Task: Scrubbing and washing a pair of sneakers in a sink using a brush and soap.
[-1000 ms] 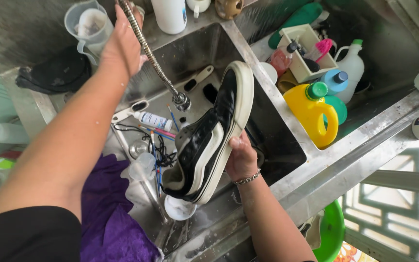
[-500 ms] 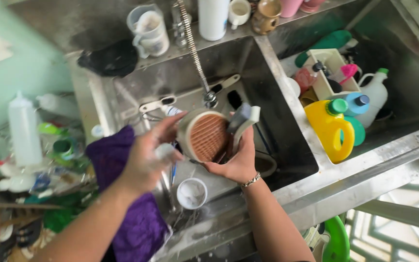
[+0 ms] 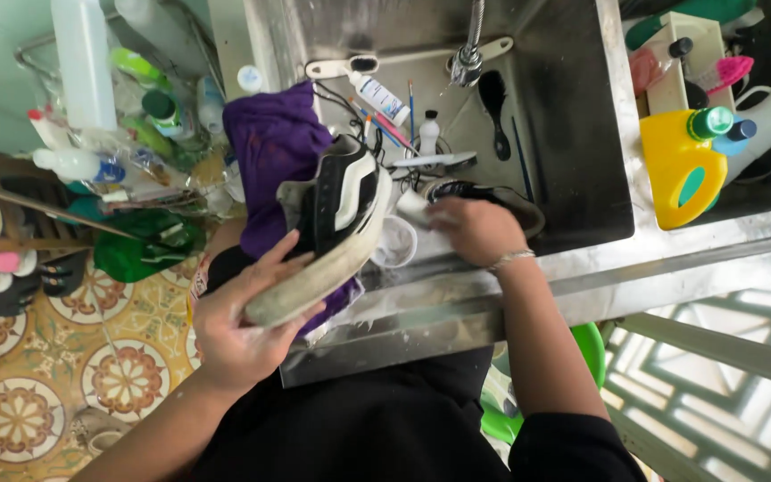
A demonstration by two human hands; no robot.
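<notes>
A yellow jug [image 3: 675,174] with a green cap stands on the counter [image 3: 689,241] to the right of the steel sink [image 3: 582,178], with a white bottle [image 3: 765,120] topped by a green cap just behind it and a blue-capped bottle between the two. A cream box [image 3: 684,67] beyond them holds a dark-capped bottle and a pink brush. In the sink lie a small white bottle with a blue label [image 3: 378,96], a tiny white bottle with a dark cap [image 3: 428,134], a black brush [image 3: 493,112] and a few thin paintbrushes. Left of the sink, a tall white squeeze bottle [image 3: 82,62] stands among green-capped and clear bottles. The left hand [image 3: 238,326] holds a black and white sneaker [image 3: 336,228] out over the sink's near edge, sole down and tilted; the fingers are curled up around the pale sole near one end, thumb on the side, so the shoe rises away from the palm toward the purple cloth [image 3: 274,152]. The right hand [image 3: 479,230] rests low in the sink, fingers closed on a small pale block [image 3: 412,207], beside a second dark shoe [image 3: 484,195] and a white round cup [image 3: 394,243]
</notes>
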